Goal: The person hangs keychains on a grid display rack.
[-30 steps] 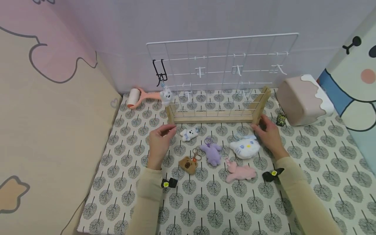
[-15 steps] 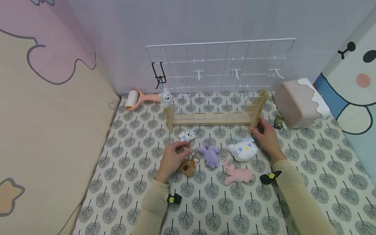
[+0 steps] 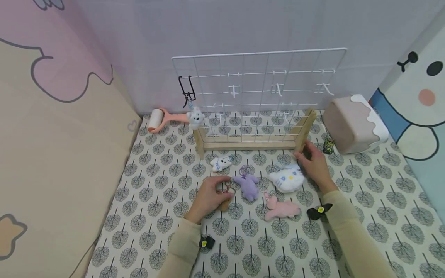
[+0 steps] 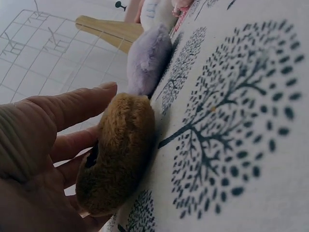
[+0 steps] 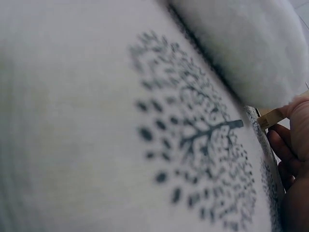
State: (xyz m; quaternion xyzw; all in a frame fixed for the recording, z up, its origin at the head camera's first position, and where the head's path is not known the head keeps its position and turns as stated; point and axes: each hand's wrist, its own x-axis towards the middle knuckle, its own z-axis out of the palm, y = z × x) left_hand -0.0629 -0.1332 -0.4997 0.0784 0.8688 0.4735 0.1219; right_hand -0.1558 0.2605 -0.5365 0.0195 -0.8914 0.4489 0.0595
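In the head view my left hand (image 3: 211, 196) is over a brown plush bear keychain (image 3: 224, 205), thumb and forefinger apart around its metal rings (image 3: 227, 188). The left wrist view has the brown plush (image 4: 120, 154) lying on the cloth, with the hand's fingers close along one side of it. My right hand (image 3: 314, 164) grips the right wooden foot (image 3: 303, 135) of a white wire grid rack (image 3: 250, 92). A purple plush keychain (image 3: 248, 187) lies right of the left hand. A white cat-face plush (image 3: 287, 178) lies beside the right hand.
A small white plush (image 3: 220, 163) and a pink plush (image 3: 282, 208) lie on the tree-print cloth (image 3: 271, 243). Another white plush (image 3: 195, 117) hangs from a black hook (image 3: 187, 92). A lint roller (image 3: 163, 119) and a pink-and-white box (image 3: 354, 123) stand near the back.
My left hand has come away from the rack's left foot, toward me and to the right, down to the brown bear keychain. The right hand keeps its place at the right foot.
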